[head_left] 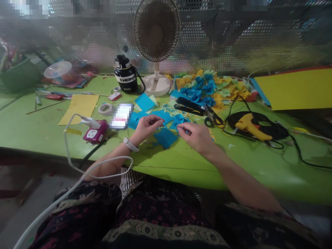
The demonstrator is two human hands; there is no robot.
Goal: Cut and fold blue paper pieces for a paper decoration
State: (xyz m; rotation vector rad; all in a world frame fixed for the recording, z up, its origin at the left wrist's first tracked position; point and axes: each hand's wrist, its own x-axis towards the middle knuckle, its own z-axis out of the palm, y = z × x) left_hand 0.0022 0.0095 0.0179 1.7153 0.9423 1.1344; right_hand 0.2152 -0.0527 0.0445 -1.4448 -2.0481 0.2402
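Note:
My left hand [148, 128], with a white band on the wrist, hovers over blue paper with thumb and fingers pinched together. Across from it, my right hand [196, 137] is also closed in a pinch, its fingertips beside a crumpled blue paper piece [179, 120]. Whatever either pinch holds is too small to make out. Between and below the hands lies a flat blue paper square [166, 137]. Another blue square [144, 102] rests farther back, on pale paper. Behind my right hand are a black stapler [190, 105] and scissors [214, 117].
Folded blue, yellow and green paper pieces [207, 86] are heaped at the back. A yellow glue gun [252, 128] with black cable lies right. To the left are a phone [121, 116], tape roll [105, 109] and purple power adapter [95, 132]. Behind stand a bottle [126, 77] and fan [156, 84].

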